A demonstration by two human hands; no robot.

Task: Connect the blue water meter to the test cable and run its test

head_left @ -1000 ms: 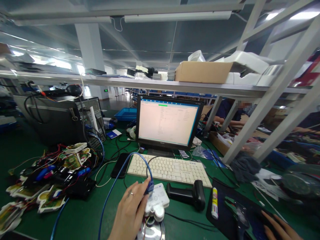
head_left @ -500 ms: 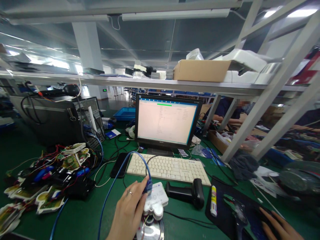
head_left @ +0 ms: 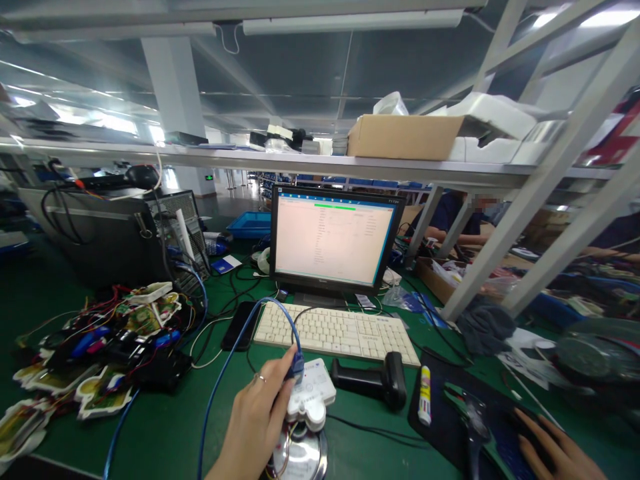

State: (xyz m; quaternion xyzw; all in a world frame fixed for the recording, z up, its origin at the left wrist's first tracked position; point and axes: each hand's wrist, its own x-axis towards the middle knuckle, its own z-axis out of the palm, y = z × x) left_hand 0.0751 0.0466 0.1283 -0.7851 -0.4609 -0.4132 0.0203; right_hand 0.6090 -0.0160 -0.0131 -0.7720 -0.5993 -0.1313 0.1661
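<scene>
Head view: a white device [head_left: 311, 394] sits near the tabletop's front edge, a blue plug [head_left: 298, 364] entering its top. The left hand [head_left: 255, 421] pinches that plug, fingers closed around it. The right hand [head_left: 553, 448] rests flat on a mouse at the front right corner. A black scanner [head_left: 373, 381] lies just beside the device, a keyboard [head_left: 337, 331] behind.

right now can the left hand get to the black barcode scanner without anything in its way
Probably yes. The left hand is busy pinching the blue plug on the white device, but the scanner lies just right of that device on open green mat.
</scene>
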